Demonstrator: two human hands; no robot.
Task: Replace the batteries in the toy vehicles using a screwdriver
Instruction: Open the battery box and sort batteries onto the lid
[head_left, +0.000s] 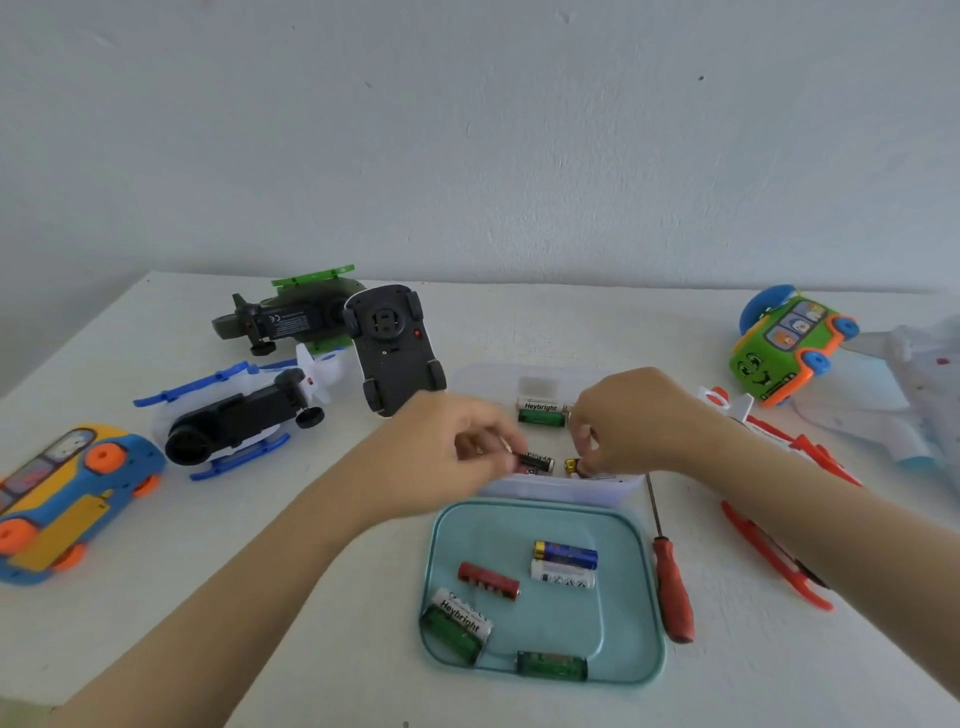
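Observation:
Both hands reach into a clear plastic box (561, 489) in the middle of the table. My left hand (457, 441) pinches a black battery (536, 460) at its left end. My right hand (628, 415) pinches a battery with a yellow end (571, 465) just to the right. A green and white Heybright battery pack (541, 412) lies further back in the box. In front, a teal lid (623, 519) holds several loose batteries (563, 564). A red-handled screwdriver (671, 587) lies to the right of the lid.
Toy vehicles lie around: a blue and orange bus (67, 499) at left, a blue and white helicopter (234, 415), a green helicopter (291, 312), an upturned black car (395, 348), a green bus (784, 348) at right, a red and white helicopter (769, 525) under my right forearm.

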